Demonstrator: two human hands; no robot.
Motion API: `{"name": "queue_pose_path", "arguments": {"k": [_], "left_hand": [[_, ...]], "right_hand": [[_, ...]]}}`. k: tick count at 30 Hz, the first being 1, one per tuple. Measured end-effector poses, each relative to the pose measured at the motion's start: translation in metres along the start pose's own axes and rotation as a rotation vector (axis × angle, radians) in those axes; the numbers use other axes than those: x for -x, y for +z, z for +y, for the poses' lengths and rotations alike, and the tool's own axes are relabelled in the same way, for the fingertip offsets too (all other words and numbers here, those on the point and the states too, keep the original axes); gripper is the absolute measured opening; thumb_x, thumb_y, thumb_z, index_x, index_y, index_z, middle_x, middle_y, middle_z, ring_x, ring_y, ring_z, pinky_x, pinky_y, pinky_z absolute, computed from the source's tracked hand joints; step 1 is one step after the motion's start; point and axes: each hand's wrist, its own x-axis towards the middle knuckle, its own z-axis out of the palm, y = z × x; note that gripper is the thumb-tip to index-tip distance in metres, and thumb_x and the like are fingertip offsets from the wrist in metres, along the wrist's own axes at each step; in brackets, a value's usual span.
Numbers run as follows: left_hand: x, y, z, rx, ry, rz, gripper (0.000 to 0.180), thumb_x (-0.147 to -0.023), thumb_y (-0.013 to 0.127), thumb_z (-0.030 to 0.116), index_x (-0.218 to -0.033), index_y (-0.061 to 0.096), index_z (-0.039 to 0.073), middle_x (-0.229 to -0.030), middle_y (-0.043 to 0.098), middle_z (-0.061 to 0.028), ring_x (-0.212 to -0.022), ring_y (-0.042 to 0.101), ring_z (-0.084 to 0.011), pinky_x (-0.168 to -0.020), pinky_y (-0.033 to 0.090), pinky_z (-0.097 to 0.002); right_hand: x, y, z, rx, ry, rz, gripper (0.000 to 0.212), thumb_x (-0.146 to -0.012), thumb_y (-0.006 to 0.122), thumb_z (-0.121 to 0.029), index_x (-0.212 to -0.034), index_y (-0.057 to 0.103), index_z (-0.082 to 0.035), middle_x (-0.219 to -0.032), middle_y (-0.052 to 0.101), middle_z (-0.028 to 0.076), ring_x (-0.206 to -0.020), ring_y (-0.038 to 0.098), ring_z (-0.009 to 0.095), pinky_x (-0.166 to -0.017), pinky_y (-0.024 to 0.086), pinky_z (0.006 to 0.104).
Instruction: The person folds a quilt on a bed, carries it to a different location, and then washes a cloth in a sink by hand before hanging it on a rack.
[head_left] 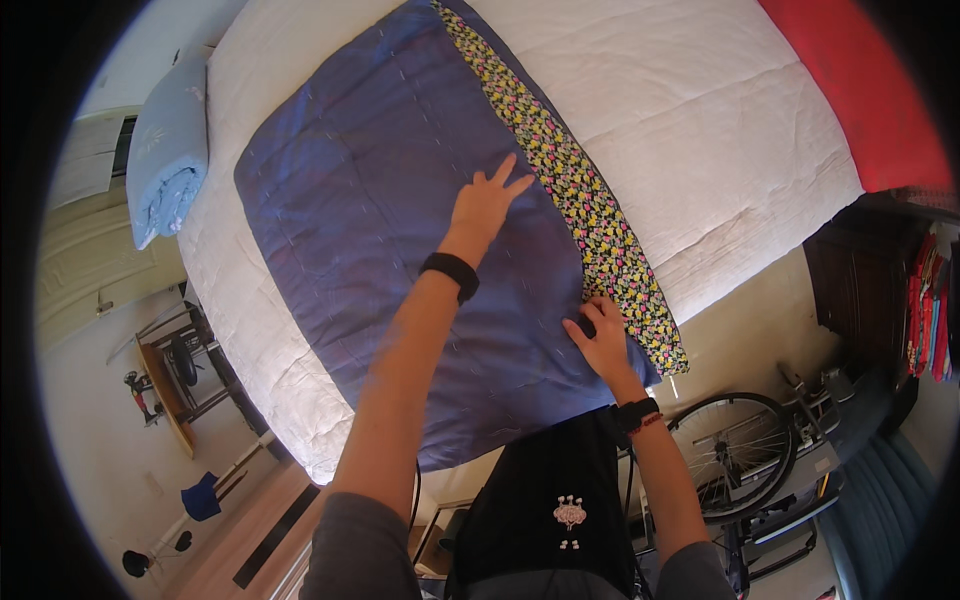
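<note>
A dark blue quilt point(370, 200) with rows of pale stitches lies spread over the bed. Along its right side runs a floral strip point(570, 180) in yellow, pink and black. My left hand point(483, 208) rests on the blue cloth beside the strip, two fingers stretched apart and nothing held. Lower down, near the quilt's front right corner, my right hand point(603, 338) has its fingers curled at the seam between blue cloth and strip, gripping the fabric there. The fingertips are partly hidden. Each wrist wears a black band.
A white padded bed cover point(690, 110) lies underneath. Folded light-blue bedding point(170, 150) sits at the left edge, red cloth point(860, 90) at the far right. Beyond the bed's right front stands a wheelchair point(730, 450); at left, a wooden chair point(170, 390).
</note>
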Motion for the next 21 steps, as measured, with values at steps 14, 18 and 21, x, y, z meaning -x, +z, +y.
{"name": "queue_pose_path", "arguments": {"k": [14,18,21], "left_hand": [[-0.051,-0.088,-0.060,0.426,0.161,0.229,0.028,-0.070,0.068,0.016,-0.095,0.056,0.013,-0.086,0.053,-0.0068,-0.078,0.055,-0.0276,-0.067,0.046,-0.0355],[-0.069,-0.029,-0.045,0.618,0.183,0.310,0.035,-0.072,0.068,0.021,-0.104,0.056,0.017,-0.109,0.051,-0.0062,-0.100,0.049,-0.0295,-0.086,0.041,-0.0367],[-0.056,0.011,0.004,0.242,0.028,0.352,0.039,-0.078,0.063,0.024,-0.115,0.053,0.021,-0.126,0.044,-0.0046,-0.119,0.032,-0.0365,-0.099,0.027,-0.0457]], "right_hand": [[-0.020,-0.059,-0.070,-0.018,0.258,0.413,0.033,-0.076,0.064,-0.032,-0.087,0.054,-0.003,-0.065,0.056,0.016,-0.062,0.056,0.035,-0.055,0.044,0.0417],[-0.025,-0.053,-0.029,0.007,0.321,0.281,0.031,-0.077,0.063,-0.030,-0.089,0.054,-0.003,-0.078,0.056,0.015,-0.076,0.055,0.033,-0.064,0.043,0.0410],[-0.018,-0.051,-0.013,0.076,0.214,0.304,0.027,-0.079,0.061,-0.028,-0.089,0.054,-0.004,-0.089,0.053,0.013,-0.088,0.051,0.031,-0.074,0.041,0.0404]]}}
